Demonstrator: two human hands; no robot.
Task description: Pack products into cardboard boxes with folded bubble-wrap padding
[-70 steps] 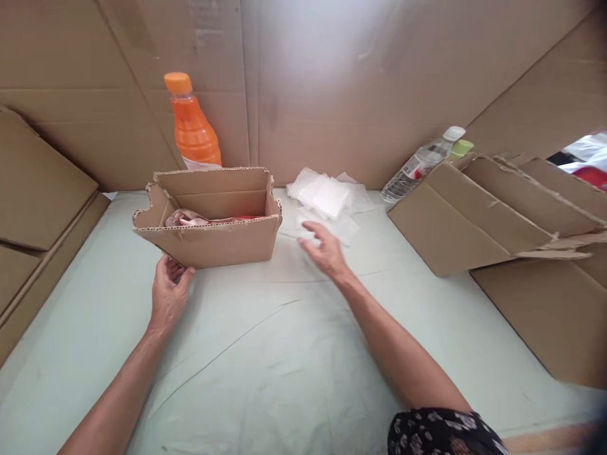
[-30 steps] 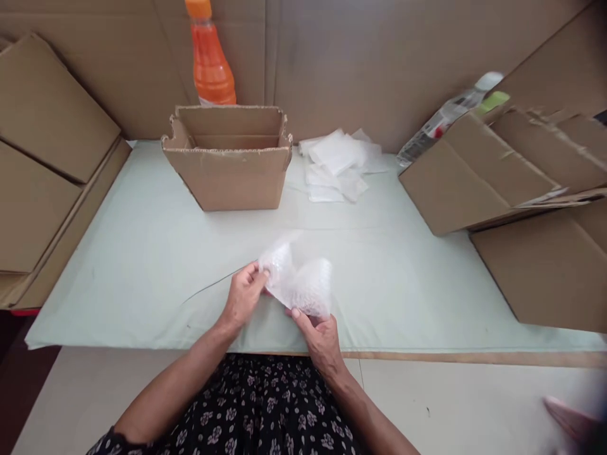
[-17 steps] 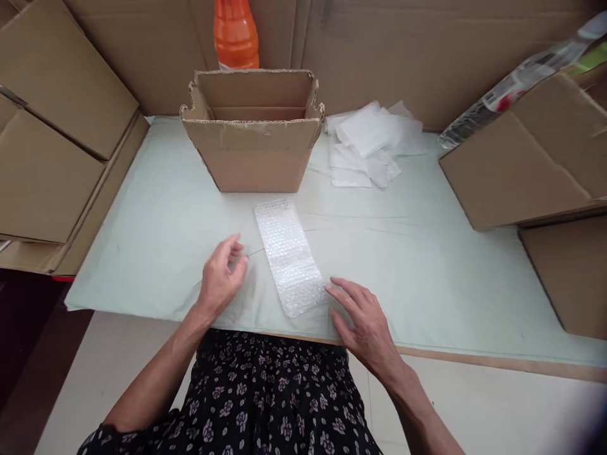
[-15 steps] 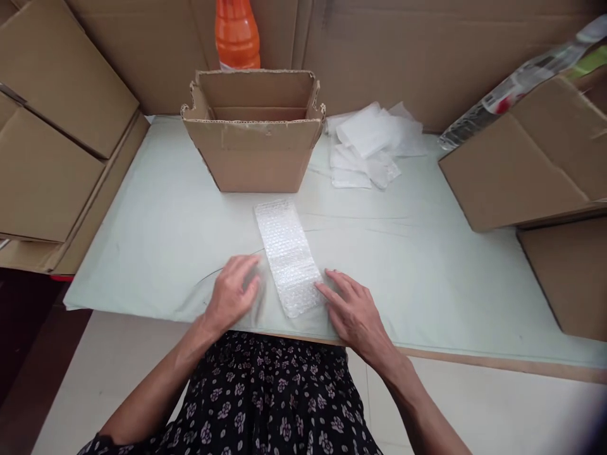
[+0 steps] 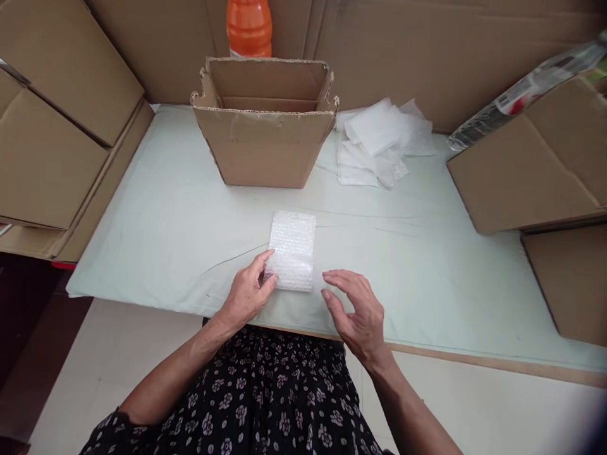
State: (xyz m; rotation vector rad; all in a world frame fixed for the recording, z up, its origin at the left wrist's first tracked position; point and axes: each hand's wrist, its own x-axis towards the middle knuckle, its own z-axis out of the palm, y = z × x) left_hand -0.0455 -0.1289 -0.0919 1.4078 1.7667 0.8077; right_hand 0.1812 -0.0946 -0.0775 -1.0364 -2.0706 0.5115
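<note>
A piece of bubble wrap (image 5: 291, 249) lies flat on the table in front of me, folded into a short, nearly square packet. My left hand (image 5: 249, 291) rests at its lower left edge, thumb and forefinger apart, with the fingertips touching the edge. To the right of the packet, my right hand (image 5: 358, 309) hovers with its fingers and thumb spread, holding nothing and a small gap away from the wrap. Behind the packet stands an open-topped cardboard box (image 5: 265, 148).
A pile of clear and white plastic pieces (image 5: 374, 142) lies right of the box. An orange bottle (image 5: 249, 28) stands behind it. Cardboard boxes (image 5: 57, 151) stack up at the left, and more boxes (image 5: 531, 158) at the right, beside a plastic-wrapped bundle (image 5: 512, 101).
The bubble wrap has gone from a long slanted strip to a shorter, straighter packet. My left hand has come right to its edge; my right hand has come off it.
</note>
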